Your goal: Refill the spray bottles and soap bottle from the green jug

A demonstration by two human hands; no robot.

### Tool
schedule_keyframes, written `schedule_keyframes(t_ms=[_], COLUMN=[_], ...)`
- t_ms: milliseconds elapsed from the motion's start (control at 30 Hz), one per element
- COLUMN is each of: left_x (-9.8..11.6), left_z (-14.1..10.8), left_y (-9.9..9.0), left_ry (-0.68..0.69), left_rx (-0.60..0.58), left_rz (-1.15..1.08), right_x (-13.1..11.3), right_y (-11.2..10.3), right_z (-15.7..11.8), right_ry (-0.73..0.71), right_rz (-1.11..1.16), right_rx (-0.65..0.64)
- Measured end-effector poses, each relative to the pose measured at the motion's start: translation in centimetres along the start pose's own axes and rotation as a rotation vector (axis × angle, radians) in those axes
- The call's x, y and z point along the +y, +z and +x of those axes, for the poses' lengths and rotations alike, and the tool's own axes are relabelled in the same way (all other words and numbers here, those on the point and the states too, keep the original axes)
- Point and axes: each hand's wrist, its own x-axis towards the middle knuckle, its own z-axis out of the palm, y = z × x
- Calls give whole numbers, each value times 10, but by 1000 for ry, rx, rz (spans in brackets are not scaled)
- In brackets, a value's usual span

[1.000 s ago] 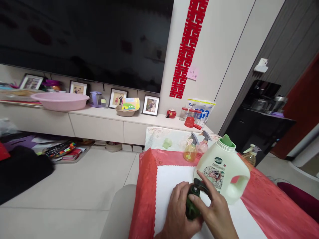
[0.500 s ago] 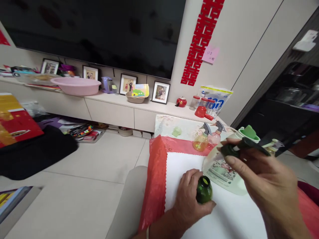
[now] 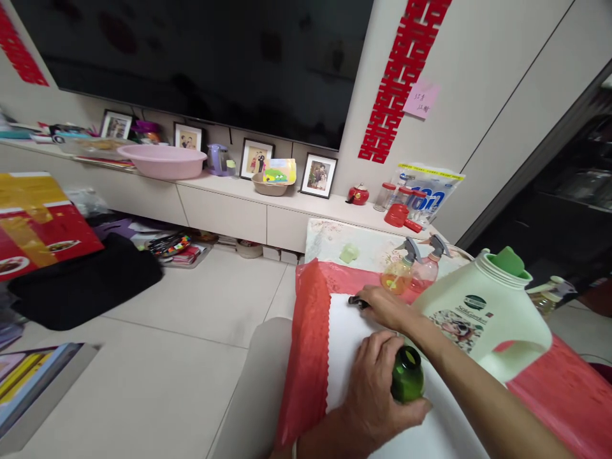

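Observation:
My left hand (image 3: 375,392) is wrapped round a green bottle (image 3: 408,376) whose neck is uncovered, upright on the white mat (image 3: 342,322). Reaching across to the mat's far left corner, my right hand (image 3: 385,306) is closed on a black spray nozzle (image 3: 357,302), mostly hidden by the fingers. My right forearm passes in front of a large pale green jug (image 3: 459,299), which has a green scoop (image 3: 507,261) in its mouth. Behind my right hand stand an orange spray bottle (image 3: 399,271) and a pink spray bottle (image 3: 427,268).
Red plastic sheeting (image 3: 306,338) borders the mat. Another pump bottle (image 3: 547,296) stands right of the jug. Beyond the table, a low cabinet (image 3: 224,207) holds a pink basin (image 3: 165,162), photo frames and a red measuring cup (image 3: 396,215).
My right hand has moved from beside the jug's mouth down and left to the mat, carrying the black nozzle. My left hand still holds the green bottle. The view has shifted slightly.

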Motion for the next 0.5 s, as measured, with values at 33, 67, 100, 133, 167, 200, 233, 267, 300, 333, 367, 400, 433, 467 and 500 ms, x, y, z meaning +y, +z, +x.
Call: schedule_keyframes(t_ms=[33,67,100,133,167,200,233,267,300,333,367,400,433,467,500], left_x=[0,0,-1,-1,-2,-2,-2,-2,-2,-2,-2,-2,-2,-2,-2], left_z=[0,0,0,0,0,0,0,0,0,0,0,0,0,0,0], left_y=[0,0,0,-1,-1,-1,-1,-1,-1,-1,-1,0,0,0,0], left_ry=[0,-1,-3,-3,-3,-1,-2,-4,-5,-8,-11,-12,-9,-2,6], left_rx=[-1,-2,-6,-8,-12,-16,-20,-22,-22,-22,-22,-21,-21,-19,-14], left_rz=[-3,-5,-6,-8,-10,-10,-9,-6,-2,2,4,4,3,2,2], right_x=[1,2,3,5,7,9,10,11,11,9,6,2,-4,-12,-20], right_y=[5,9,13,15,17,17,16,12,7,1,-7,-16,-24,-33,-40], right_z=[3,6,8,10,11,11,10,7,3,-4,-14,-25,-39,-55,-72], right_ry=[0,-5,-12,-20,-26,-28,-27,-24,-21,-20,-23,-29,-37,-47,-50], right_rz=[5,18,38,60,86,115,147,180,213,243,271,294,310,316,314], right_rx=[-20,-36,-46,-48,-43,-32,-11,20,62,113,175,243,317,394,472])
